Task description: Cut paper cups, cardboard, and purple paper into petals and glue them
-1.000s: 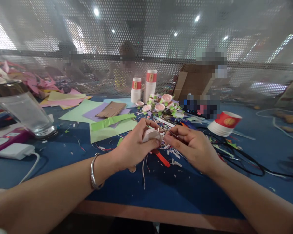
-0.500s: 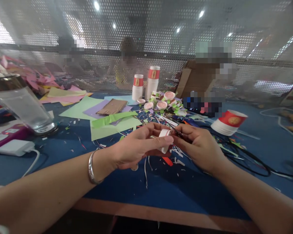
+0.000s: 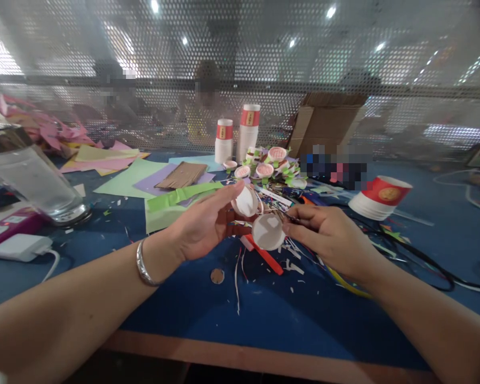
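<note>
Our left hand (image 3: pixel 202 226) pinches a cut cup base (image 3: pixel 246 201) at its fingertips. Just beside it, our right hand (image 3: pixel 328 240) grips a second cup base (image 3: pixel 268 232). If we pinch too loosely, either could drop among the paper scraps (image 3: pixel 288 264) beneath.

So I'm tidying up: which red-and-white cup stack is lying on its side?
The cup stack beyond the right hand; the two stacks by the mesh screen stand upright.

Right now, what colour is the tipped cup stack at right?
The cup stack is red with a gold emblem, white below; head view.
</note>
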`<state>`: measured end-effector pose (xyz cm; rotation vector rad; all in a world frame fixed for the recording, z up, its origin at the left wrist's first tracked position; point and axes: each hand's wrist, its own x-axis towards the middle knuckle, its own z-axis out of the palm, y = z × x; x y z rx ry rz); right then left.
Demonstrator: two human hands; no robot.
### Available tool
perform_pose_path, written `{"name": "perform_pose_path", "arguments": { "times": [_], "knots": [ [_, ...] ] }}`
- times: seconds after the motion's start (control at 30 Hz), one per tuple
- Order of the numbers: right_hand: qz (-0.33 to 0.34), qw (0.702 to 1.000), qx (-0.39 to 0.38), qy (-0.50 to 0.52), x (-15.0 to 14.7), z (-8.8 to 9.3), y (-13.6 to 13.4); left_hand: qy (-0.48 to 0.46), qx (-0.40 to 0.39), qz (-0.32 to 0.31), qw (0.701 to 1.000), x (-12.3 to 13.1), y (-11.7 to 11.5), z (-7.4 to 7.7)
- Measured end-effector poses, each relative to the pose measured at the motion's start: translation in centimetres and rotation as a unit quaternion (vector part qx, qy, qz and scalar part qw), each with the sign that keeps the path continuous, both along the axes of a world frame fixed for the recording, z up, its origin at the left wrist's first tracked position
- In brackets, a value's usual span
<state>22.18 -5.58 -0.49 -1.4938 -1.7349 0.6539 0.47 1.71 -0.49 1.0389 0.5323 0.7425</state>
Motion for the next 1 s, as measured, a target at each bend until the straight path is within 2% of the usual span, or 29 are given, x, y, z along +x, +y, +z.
{"name": "perform_pose_path", "arguments": {
  "times": [0.2,0.43,0.7,1.0],
  "knots": [
    [0.022,1.0,-0.02,-0.001,0.3,0.4,0.1,-0.019,0.017,0.008,1.0,0.2,-0.1,-0.2],
    [0.0,0.997,0.023,-0.069,0.4,0.5,-0.1,0.005,0.094,0.051,0.994,0.1,-0.3,-0.3],
    [0.004,0.991,0.062,-0.117,0.2,0.4,-0.5,0.044,0.145,0.033,0.988,0.4,-1.7,0.2],
    [0.008,0.988,0.068,-0.142,0.0,0.6,-0.6,0.04,0.19,0.026,0.981,0.2,-1.6,0.1]
  ]
}}
